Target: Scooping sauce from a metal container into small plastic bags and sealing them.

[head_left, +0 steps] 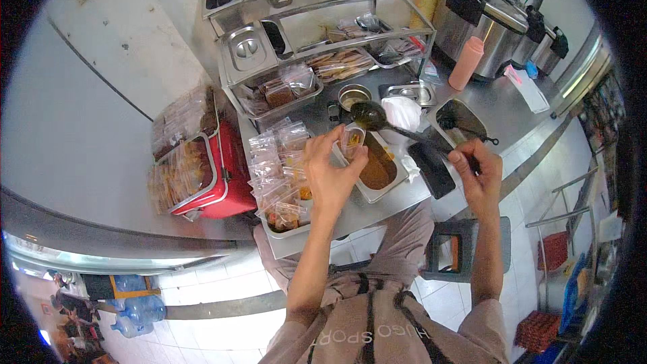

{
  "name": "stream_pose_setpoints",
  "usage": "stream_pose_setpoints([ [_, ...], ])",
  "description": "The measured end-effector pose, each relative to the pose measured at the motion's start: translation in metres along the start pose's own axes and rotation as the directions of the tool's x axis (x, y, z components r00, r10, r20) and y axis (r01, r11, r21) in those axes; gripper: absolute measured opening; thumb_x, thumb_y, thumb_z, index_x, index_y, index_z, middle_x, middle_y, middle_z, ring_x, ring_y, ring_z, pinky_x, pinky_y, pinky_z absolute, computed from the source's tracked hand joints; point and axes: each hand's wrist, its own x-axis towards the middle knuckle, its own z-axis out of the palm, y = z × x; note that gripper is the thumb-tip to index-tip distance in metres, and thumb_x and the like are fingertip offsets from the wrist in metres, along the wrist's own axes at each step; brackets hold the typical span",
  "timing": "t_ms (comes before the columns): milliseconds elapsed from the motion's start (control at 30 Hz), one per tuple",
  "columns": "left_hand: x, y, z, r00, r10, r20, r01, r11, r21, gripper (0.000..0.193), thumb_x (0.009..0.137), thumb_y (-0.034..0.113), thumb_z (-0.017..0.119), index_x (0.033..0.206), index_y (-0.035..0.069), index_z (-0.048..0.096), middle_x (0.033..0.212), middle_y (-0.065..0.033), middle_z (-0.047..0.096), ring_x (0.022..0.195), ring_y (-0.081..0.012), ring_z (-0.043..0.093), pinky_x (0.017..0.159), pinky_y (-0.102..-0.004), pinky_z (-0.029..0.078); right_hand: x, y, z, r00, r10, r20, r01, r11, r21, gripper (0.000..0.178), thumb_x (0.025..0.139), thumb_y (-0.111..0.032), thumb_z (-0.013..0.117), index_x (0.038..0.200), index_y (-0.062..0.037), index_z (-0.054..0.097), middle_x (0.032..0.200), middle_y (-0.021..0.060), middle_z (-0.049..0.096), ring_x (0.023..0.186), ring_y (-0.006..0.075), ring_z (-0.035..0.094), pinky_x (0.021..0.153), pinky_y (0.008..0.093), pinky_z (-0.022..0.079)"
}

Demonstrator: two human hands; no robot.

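Observation:
My left hand point(332, 174) pinches a small clear plastic bag point(352, 141) with something yellowish inside, held above the near end of a steel pan point(396, 187). Brown, sauce-like food point(379, 170) fills much of that pan. In my right hand point(480, 174) is the handle of a black ladle point(368, 116), closed between thumb and fingers. The ladle's bowl is just beyond the bag, near a round metal bowl point(354, 96). Left of my left hand, several filled clear bags point(269, 168) lie in rows over a steel tray point(286, 232).
A red cooler box point(232, 168) carries trays of bagged food on the left. Behind stands a steel rack point(323, 17) with pans and packets. A black phone-like slab point(433, 170), another deep pan point(458, 121), a pink bottle point(467, 64) and large steel pots point(482, 23) are on the right.

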Motion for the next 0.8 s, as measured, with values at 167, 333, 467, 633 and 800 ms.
stream_pose_setpoints([
  [167, 0.000, 0.003, -0.006, 1.000, -0.002, -0.005, 0.003, 1.000, 0.015, 0.047, 0.068, 0.014, 0.083, 0.112, 0.002, 0.072, 0.096, -0.0136, 0.069, 0.092, -0.0319, 0.062, 0.084, -0.0425, 0.050, -0.010, 0.035, 0.013, 0.987, 0.147, 0.065, -0.151, 0.987, 0.058, 0.017, 0.091, -0.015, 0.071, 0.086, 0.0001, 0.064, 0.072, 0.0104, 0.062, 0.065, 0.0183, 0.058, 0.062, 0.0343, 0.046],
  [333, 0.000, 0.007, -0.011, 1.000, -0.018, 0.004, 0.018, 1.000, 0.008, 0.047, 0.069, 0.013, 0.083, 0.113, 0.002, 0.072, 0.098, -0.0143, 0.069, 0.093, -0.0301, 0.064, 0.086, -0.0404, 0.050, -0.040, 0.045, 0.054, 0.973, 0.018, 0.231, 0.033, 0.976, -0.215, 0.020, 0.089, -0.019, 0.072, 0.086, -0.0013, 0.063, 0.071, 0.0127, 0.061, 0.064, 0.0306, 0.062, 0.061, 0.0409, 0.048],
  [467, 0.000, 0.011, -0.020, 1.000, -0.009, 0.002, 0.008, 0.999, 0.043, 0.046, 0.070, 0.011, 0.083, 0.113, 0.002, 0.072, 0.100, -0.0150, 0.070, 0.095, -0.0280, 0.066, 0.088, -0.0382, 0.051, -0.038, 0.030, 0.066, 0.941, -0.097, 0.324, 0.212, 0.917, -0.339, 0.024, 0.081, -0.020, 0.079, 0.095, -0.0049, 0.065, 0.085, 0.0121, 0.063, 0.076, 0.0321, 0.062, 0.065, 0.0428, 0.049],
  [633, -0.003, 0.021, -0.023, 1.000, 0.013, -0.005, -0.013, 0.999, 0.031, 0.047, 0.068, 0.014, 0.082, 0.112, 0.003, 0.071, 0.096, -0.0133, 0.069, 0.091, -0.0314, 0.063, 0.085, -0.0422, 0.048, -0.015, -0.006, 0.082, 0.946, -0.261, 0.191, 0.306, 0.915, -0.262, 0.045, 0.075, -0.026, 0.082, 0.109, -0.0034, 0.064, 0.102, 0.0160, 0.061, 0.094, 0.0367, 0.059, 0.077, 0.0450, 0.051],
  [800, -0.010, 0.025, -0.022, 0.999, 0.036, 0.010, -0.036, 0.999, 0.022, 0.047, 0.067, 0.012, 0.082, 0.112, 0.002, 0.071, 0.097, -0.0139, 0.070, 0.092, -0.0320, 0.064, 0.085, -0.0432, 0.049, -0.009, -0.026, 0.122, 0.982, -0.186, -0.022, 0.187, 0.981, 0.045, 0.048, 0.075, -0.014, 0.082, 0.118, -0.0025, 0.063, 0.104, 0.0169, 0.062, 0.095, 0.0361, 0.061, 0.080, 0.0441, 0.051],
])
